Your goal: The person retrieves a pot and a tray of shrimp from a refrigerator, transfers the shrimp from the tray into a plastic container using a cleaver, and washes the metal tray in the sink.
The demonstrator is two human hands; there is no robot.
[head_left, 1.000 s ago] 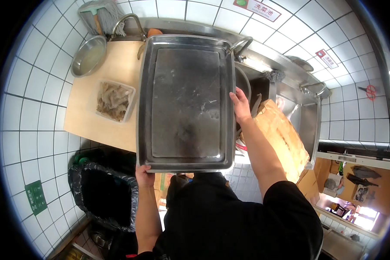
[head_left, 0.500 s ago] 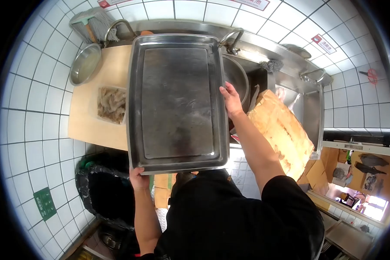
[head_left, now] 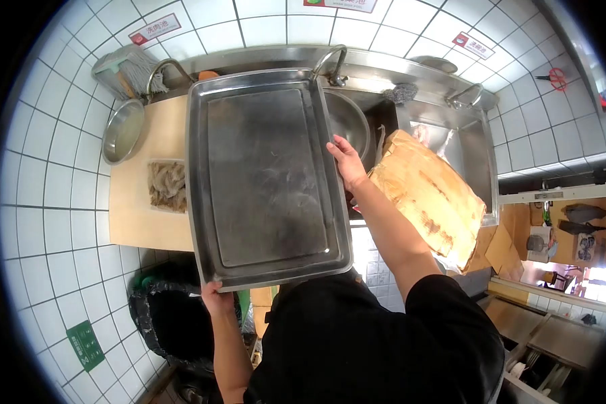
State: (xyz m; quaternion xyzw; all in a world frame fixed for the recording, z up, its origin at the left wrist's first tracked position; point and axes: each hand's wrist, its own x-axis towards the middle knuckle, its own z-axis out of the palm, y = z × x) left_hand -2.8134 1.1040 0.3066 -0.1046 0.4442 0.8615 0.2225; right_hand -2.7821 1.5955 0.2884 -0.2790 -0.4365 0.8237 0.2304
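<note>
Both my hands hold a large rectangular metal tray (head_left: 266,182) in front of me, its long side running away from my body. My left hand (head_left: 217,298) grips the near left corner, thumb over the rim. On the right long edge is my right hand (head_left: 347,161), closed round the rim with its other fingers partly hidden below. Inside, the tray bears only smudges and scratches. It covers part of a pale wooden board (head_left: 131,222). Just left of the tray, a clear container of shrimp-like grey food (head_left: 167,185) sits on that board.
A metal bowl (head_left: 122,132) stands at the board's far left, near a mop head (head_left: 129,71). Behind the tray are a faucet (head_left: 337,64) and a large round pan (head_left: 349,121). A stained cardboard sheet (head_left: 427,195) leans over the right sink (head_left: 481,161). Below left is a black-lined bin (head_left: 172,316).
The view has shifted, so the tray appears slightly lower, further left and a little turned. Both hands keep their hold on it.
</note>
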